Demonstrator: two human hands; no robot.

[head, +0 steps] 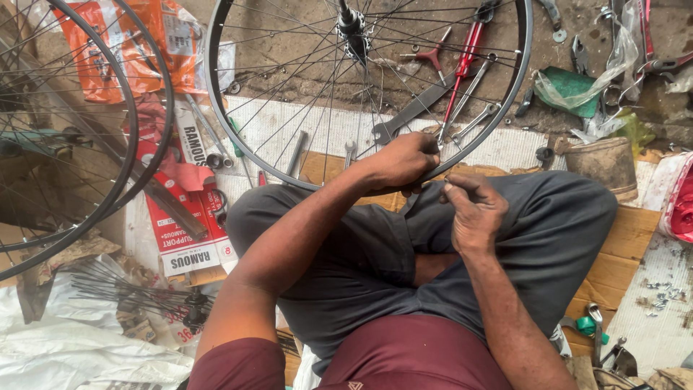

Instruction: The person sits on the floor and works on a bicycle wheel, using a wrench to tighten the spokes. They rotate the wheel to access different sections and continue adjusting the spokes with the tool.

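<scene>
Sitting cross-legged on flattened cardboard (626, 238) on the floor, in grey trousers and a maroon shirt. Left hand (401, 162) curled shut over the near rim of a spoked bicycle wheel (216, 94), knuckles up, gripping it where the rim crosses above the knees. Right hand (473, 211) just beside, fingers bunched with thumb and forefinger pinched together close to the rim; too small to tell what, if anything, sits between them. Wheel upright-tilted ahead of the lap, hub (351, 27) toward the top edge of view, thin spokes fanning down to the rim. Behind the spokes, on the concrete: a red-handled tool (465, 58), a dark flat wrench (411, 112), and an open-ended spanner (476, 121). At the left edge, two more wheels (119, 137) leaning over, overlapping a red-and-white carton (180, 231) and orange plastic packaging (108, 50). Near the bottom left corner, a bundle of loose spokes (123, 289) lying on crumpled white sheeting (65, 347). To the right of the knee, a grubby tan tin (603, 165) standing upright, with a green bag in clear plastic (574, 87) beyond it. Near the bottom right corner, a few pliers-like tools (599, 339) beside the cardboard's edge, and small metal bits (664, 292) scattered on pale matting.
</scene>
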